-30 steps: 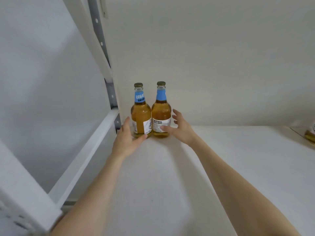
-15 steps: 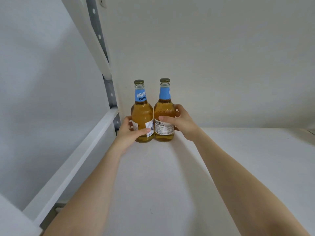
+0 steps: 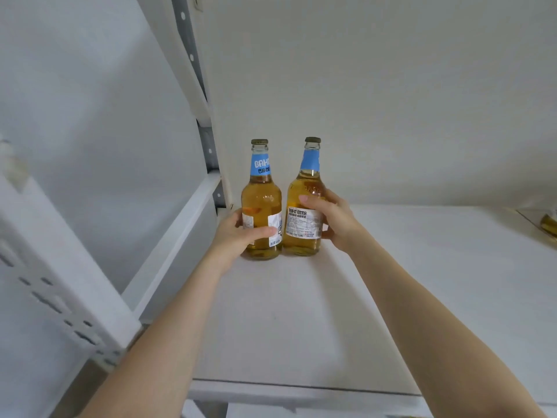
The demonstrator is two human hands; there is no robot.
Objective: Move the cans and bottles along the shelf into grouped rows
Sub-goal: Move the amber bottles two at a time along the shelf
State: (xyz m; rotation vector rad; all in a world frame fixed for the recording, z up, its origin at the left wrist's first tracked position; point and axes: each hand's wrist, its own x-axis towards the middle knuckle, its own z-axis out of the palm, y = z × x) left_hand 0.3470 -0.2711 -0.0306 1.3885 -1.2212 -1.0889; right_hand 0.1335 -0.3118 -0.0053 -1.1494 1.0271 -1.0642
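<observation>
Two amber beer bottles with blue neck labels stand side by side at the back left of a white shelf [image 3: 301, 312]. My left hand [image 3: 238, 233] grips the left bottle [image 3: 261, 200] low on its body, thumb across the front. My right hand [image 3: 334, 220] grips the right bottle [image 3: 304, 206] around its middle; that bottle leans slightly to the right. The two bottles nearly touch at their bases.
A white wall runs behind the shelf. The shelf's metal upright [image 3: 208, 146] and a white side rail [image 3: 180, 236] stand just left of the bottles. Part of another amber bottle [image 3: 550, 226] shows at the far right edge. The shelf's front lip [image 3: 301, 393] lies near me.
Both hands went from touching the bottles' bases to gripping their bodies. The bottles slid toward me, away from the back wall, and the right bottle has tipped a little to the right.
</observation>
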